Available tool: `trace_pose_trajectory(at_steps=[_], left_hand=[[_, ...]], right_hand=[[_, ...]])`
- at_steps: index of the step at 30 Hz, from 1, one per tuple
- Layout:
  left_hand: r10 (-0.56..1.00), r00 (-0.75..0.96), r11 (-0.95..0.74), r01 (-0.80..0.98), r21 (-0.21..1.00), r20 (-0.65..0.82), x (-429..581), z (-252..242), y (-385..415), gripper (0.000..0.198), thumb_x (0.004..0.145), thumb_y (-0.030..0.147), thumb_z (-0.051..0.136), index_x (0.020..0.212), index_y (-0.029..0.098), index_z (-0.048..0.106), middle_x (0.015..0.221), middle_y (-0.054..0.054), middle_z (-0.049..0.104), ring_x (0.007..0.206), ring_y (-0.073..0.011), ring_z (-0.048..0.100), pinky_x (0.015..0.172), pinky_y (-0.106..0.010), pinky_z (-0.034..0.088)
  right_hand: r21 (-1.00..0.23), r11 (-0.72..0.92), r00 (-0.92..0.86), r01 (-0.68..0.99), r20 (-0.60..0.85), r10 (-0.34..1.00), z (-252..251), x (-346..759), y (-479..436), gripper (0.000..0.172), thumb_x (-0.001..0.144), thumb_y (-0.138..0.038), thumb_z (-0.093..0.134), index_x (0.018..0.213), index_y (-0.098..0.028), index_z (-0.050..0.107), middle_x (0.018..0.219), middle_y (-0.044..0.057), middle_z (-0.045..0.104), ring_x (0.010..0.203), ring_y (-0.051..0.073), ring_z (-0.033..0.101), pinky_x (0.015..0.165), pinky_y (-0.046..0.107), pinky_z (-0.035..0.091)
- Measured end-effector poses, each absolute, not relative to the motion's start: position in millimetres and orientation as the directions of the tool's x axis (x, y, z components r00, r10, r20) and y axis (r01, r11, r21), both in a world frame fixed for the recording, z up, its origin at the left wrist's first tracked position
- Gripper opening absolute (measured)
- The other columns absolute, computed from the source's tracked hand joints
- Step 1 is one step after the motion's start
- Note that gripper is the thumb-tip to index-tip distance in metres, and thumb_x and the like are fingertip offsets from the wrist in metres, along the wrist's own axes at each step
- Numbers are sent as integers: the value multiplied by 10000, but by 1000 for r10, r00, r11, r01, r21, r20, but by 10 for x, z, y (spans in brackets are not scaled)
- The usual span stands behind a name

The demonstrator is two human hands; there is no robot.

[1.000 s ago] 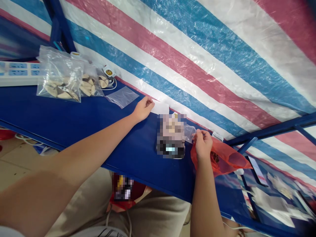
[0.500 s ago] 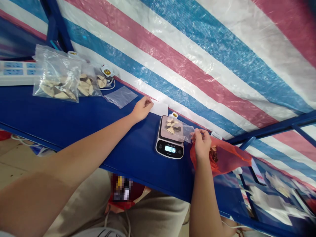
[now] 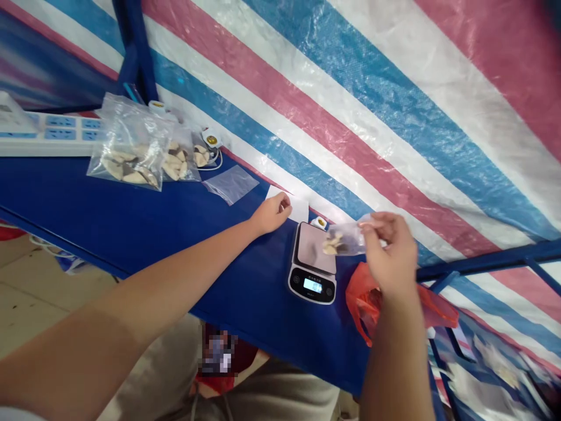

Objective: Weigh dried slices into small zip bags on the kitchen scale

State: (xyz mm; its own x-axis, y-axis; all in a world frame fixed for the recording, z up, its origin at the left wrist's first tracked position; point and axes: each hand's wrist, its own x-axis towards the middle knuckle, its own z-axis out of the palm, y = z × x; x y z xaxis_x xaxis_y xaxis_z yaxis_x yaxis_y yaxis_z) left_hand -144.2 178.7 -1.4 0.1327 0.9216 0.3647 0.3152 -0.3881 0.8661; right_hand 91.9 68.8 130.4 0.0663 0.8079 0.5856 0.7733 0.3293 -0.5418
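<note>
My right hand (image 3: 390,257) pinches a small clear bag of pale slices (image 3: 340,241) and holds it lifted just above the right side of a small digital scale (image 3: 312,263). The scale's platform is bare beneath it and its display is lit. My left hand (image 3: 272,211) rests curled on the blue table (image 3: 131,216), its fingertips on a white slip of paper (image 3: 298,204) just left of the scale.
A red plastic bag (image 3: 372,301) lies right of the scale. At the far left lie filled clear bags of slices (image 3: 129,149), an empty clear bag (image 3: 231,183), a small round gadget with a cable (image 3: 211,141) and a white power strip (image 3: 48,134). A striped tarp (image 3: 350,105) backs the table.
My right hand has lifted the small bag of slices off the scale's platform and moved up and to the right. The left hand has stayed on the paper. The view shifted slightly.
</note>
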Motion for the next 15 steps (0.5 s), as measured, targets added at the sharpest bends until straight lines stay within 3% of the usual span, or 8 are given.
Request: trace_pose_trajectory(at_steps=[2,4,6,11,15], left_hand=[[916,175,-399,331,855,360,-1442,1,1763,72,879,304,530,869,234,543,818,-13,657,736,-184,614,712,-339,473],[911,212,-409,349,843,354,-1439,9,1748,63,875,295,531,856,239,556,820,-21,668,743,-195,621,704,-345,472],[905,240,-420,368,830,351,-1432,11,1741,58,870,288,536,863,241,568,852,-39,682,778,-208,636,713,-348,479],[886,287,-455,400,795,363,-1422,0,1752,66,885,268,517,871,237,573,938,-84,703,889,-242,664,780,-369,502],[872,318,-479,402,781,372,-1423,-32,1779,69,888,254,509,890,231,574,959,-107,703,923,-263,667,809,-401,516]], right_hand=[[-354,411,-115,840,624,773,1709,658,724,181,885,-278,617,1064,-261,639,965,30,763,929,246,722,895,426,527],[-250,489,-241,835,634,735,2014,372,847,186,884,-236,605,1061,-272,650,979,20,761,969,249,721,911,435,526],[-229,548,-328,805,598,732,2185,77,1053,207,871,-205,609,1061,-274,652,966,12,762,973,250,725,887,429,532],[-308,680,-521,665,462,718,2197,-716,1615,283,825,-107,566,1067,-237,632,884,2,753,912,224,730,833,384,534],[-206,757,-643,621,419,641,2051,-1380,1942,236,855,-112,547,1030,-227,656,876,16,744,859,220,700,832,382,516]])
